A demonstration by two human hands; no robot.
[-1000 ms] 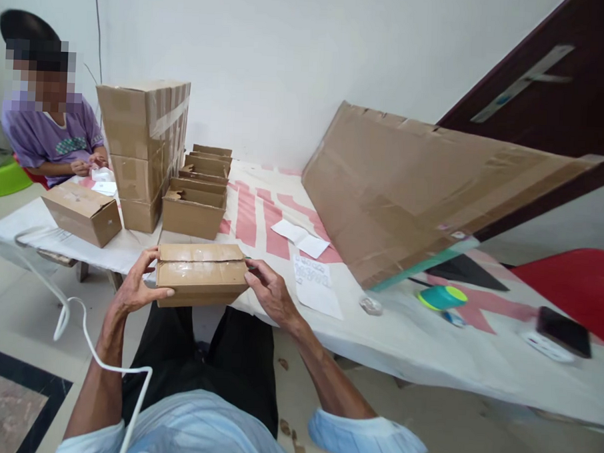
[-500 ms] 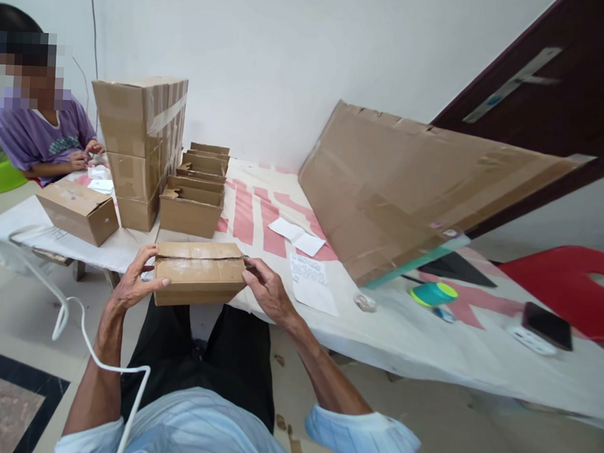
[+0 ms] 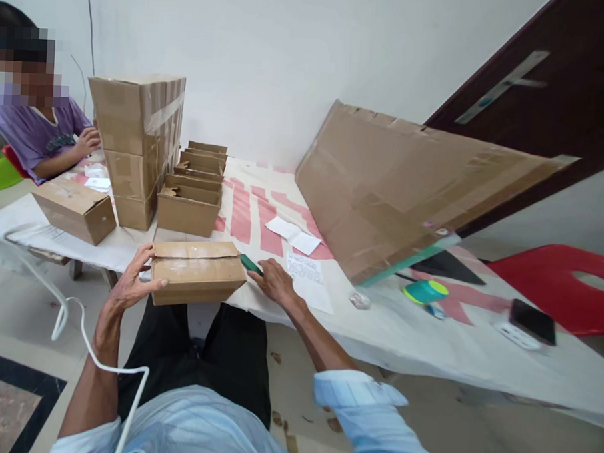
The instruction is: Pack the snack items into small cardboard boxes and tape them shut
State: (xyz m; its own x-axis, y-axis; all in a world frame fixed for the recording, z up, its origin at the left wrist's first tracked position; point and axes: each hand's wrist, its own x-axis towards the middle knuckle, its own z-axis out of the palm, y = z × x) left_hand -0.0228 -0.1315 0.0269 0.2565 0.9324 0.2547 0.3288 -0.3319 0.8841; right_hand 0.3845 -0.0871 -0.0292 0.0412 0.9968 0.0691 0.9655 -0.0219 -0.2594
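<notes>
A small closed cardboard box [image 3: 197, 275] lies at the table's front edge, its top flaps meeting along a seam. My left hand [image 3: 138, 279] grips the box's left end, thumb on the near side and fingers behind. To the right of the box, my right hand [image 3: 278, 282] is closed on a slim green object [image 3: 251, 265], whose far end reaches the box's right back corner. Its exact kind is too small to make out.
Stacked boxes [image 3: 130, 139] stand at the back left, beside open boxes [image 3: 189, 208] and another closed box [image 3: 75, 210]. A large cardboard sheet [image 3: 408, 184] leans on the right. Papers [image 3: 292, 236], a teal-and-yellow roll [image 3: 424, 291] and a phone [image 3: 532, 321] lie about. A person [image 3: 41, 128] sits at left.
My right hand has come off the box's right end and moved slightly right. A green object now shows between it and the box. My left hand stays on the box.
</notes>
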